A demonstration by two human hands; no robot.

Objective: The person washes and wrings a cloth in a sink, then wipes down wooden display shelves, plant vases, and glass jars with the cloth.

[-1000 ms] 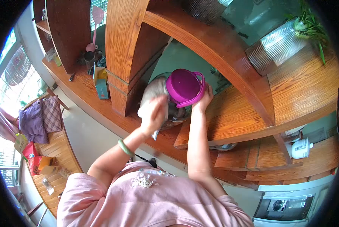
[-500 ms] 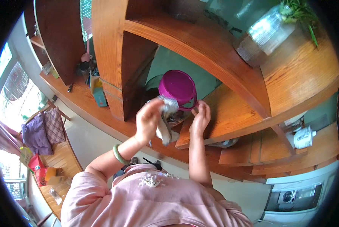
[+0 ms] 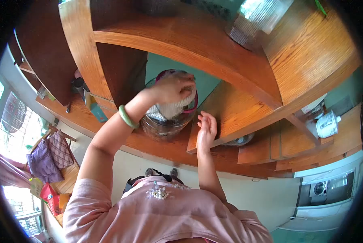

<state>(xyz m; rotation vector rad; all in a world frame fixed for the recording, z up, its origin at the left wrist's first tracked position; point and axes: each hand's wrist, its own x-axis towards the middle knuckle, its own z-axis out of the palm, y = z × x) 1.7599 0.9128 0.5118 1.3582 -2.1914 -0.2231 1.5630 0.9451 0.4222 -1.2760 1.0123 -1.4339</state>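
My left hand [image 3: 171,89] holds a light cloth [image 3: 171,110] against the top of a large glass jar [image 3: 161,127], which stands in the opening of the wooden shelf. Under the cloth and hand, the magenta lid [image 3: 195,103] is mostly hidden, with its rim and handle loop showing at the right. Just right of the jar, my right hand [image 3: 206,130] is raised with its fingers loosely apart, palm up, holding nothing.
A curved wooden shelf edge [image 3: 189,54] arches above the jar. A ribbed glass container [image 3: 256,22] stands on the upper right board. At the lower right is a white lidded pot [image 3: 328,124]. A teal box [image 3: 98,112] stands left of the post.
My left hand has moved up with the cloth, over the magenta lid. My right hand has let go of the lid and dropped a little. The view has shifted.
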